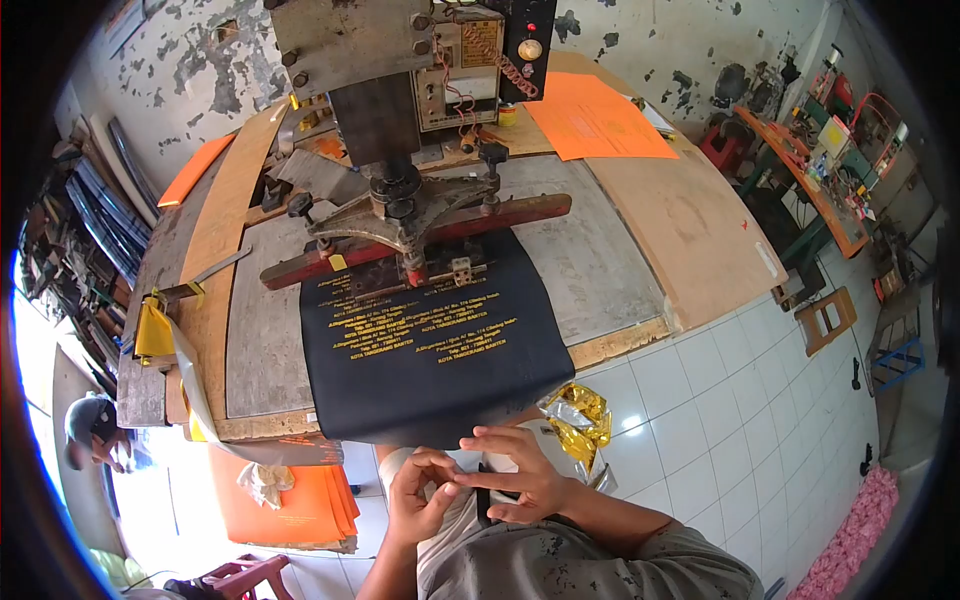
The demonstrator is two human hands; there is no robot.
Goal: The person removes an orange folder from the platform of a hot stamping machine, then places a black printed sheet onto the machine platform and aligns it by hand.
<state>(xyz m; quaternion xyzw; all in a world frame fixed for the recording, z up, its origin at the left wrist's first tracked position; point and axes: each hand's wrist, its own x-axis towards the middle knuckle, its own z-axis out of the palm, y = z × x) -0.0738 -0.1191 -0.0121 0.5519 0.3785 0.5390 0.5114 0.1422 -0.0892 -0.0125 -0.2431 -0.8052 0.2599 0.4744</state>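
My left hand (418,492) and my right hand (522,474) meet in front of my lap, just below the table's front edge. The left fingers are loosely curled, with the thumb apart. On the right hand the fingers are spread, and their tips reach the left fingers. I see nothing held in either hand. Beyond them, a black sheet (400,400) printed with gold address text hangs over the front edge. Its far part runs beneath the pressing head (400,225) of a stamping machine. Crumpled gold foil (580,420) lies beside the sheet's right front corner.
Orange sheets (600,115) lie at the table's back right; more orange sheets (270,510) are stacked low on the left. A gold foil roll (154,330) sits at the left edge. A cluttered workbench (810,180) is at right. Another person (92,430) crouches far left.
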